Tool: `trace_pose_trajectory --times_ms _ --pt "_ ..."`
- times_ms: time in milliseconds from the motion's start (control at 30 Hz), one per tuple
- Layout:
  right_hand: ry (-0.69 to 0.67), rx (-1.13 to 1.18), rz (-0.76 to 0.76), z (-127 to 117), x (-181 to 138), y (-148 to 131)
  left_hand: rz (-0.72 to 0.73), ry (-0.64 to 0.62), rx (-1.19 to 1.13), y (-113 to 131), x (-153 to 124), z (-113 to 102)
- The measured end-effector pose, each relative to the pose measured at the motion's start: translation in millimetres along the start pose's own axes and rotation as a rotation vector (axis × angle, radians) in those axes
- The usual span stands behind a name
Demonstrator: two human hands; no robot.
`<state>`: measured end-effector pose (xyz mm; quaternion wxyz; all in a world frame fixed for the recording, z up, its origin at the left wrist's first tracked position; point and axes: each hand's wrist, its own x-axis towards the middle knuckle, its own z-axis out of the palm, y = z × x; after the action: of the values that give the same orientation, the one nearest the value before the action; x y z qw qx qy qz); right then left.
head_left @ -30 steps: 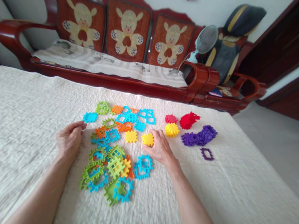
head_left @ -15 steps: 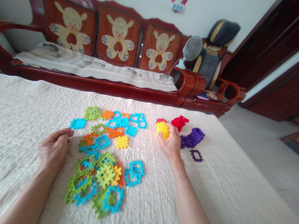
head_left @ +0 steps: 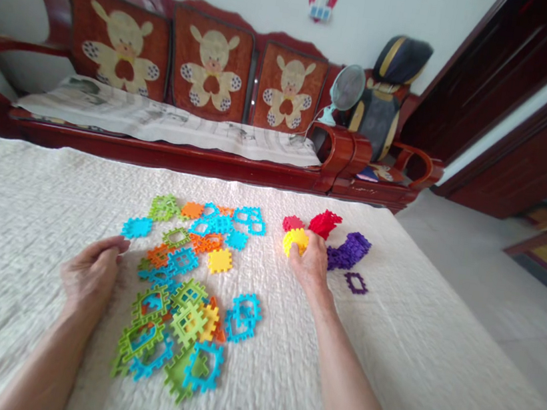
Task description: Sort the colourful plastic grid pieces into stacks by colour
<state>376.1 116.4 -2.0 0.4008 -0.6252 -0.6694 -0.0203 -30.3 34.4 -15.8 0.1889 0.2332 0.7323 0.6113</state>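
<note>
My right hand [head_left: 310, 261] grips yellow interlocking tiles [head_left: 294, 242], several of them stacked it seems, low over the cloth. Just behind them lies a flat red tile [head_left: 293, 223], with a pile of red tiles [head_left: 325, 224] to its right. Purple tiles [head_left: 349, 251] are heaped beside that wrist, and one purple frame tile [head_left: 356, 283] lies alone. My left hand [head_left: 92, 273] rests on the cloth, fingers curled together, nothing visible in them. Nearest to it is a blue tile [head_left: 137, 227]. A loose yellow tile [head_left: 220, 261] lies between the hands.
Mixed green, blue and orange tiles [head_left: 188, 320] spread between my arms, some overlapping. Blue frame tiles [head_left: 243, 317] sit at that group's right. A cream quilted cloth [head_left: 274, 387] covers the table. Beyond its far edge stand a wooden sofa [head_left: 183, 158] and a small fan [head_left: 347, 88].
My right hand has lowered the yellow tiles slightly toward the cloth, and more of the red tile behind shows. My left hand stays in place. The whole view has shifted a little.
</note>
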Motion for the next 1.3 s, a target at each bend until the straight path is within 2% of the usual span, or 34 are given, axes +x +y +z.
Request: trace_pose_trajectory --times_ms 233,400,467,533,700,800,1100,1300 --pt "0.026 0.029 0.005 1.9 -2.0 -2.0 0.014 -0.002 -0.013 -3.6 1.5 0.6" --pt "0.111 0.056 -0.111 -8.4 0.0 -18.2 0.025 -0.001 -0.027 -7.4 3.9 1.0" --pt "0.101 0.094 -0.163 -10.2 -1.2 -28.2 0.019 0.000 -0.035 -6.4 3.0 1.3" --pt "0.020 0.165 -0.230 -7.3 -5.9 -39.4 0.027 -0.007 -0.034 -5.4 2.2 1.7" --pt "-0.377 0.355 -0.499 12.9 -32.2 -68.4 0.039 -0.022 -0.055 -2.8 0.0 2.5" --pt "-0.510 0.396 -0.548 23.2 -46.9 -82.0 0.021 -0.024 -0.058 0.8 -2.1 3.5" --pt "-0.616 0.291 -0.542 34.5 -49.1 -92.7 0.018 -0.029 -0.063 3.9 -3.0 4.8" --pt "-0.550 0.376 -0.580 31.3 -52.2 -93.8 0.011 -0.019 -0.063 6.6 -6.1 3.6"
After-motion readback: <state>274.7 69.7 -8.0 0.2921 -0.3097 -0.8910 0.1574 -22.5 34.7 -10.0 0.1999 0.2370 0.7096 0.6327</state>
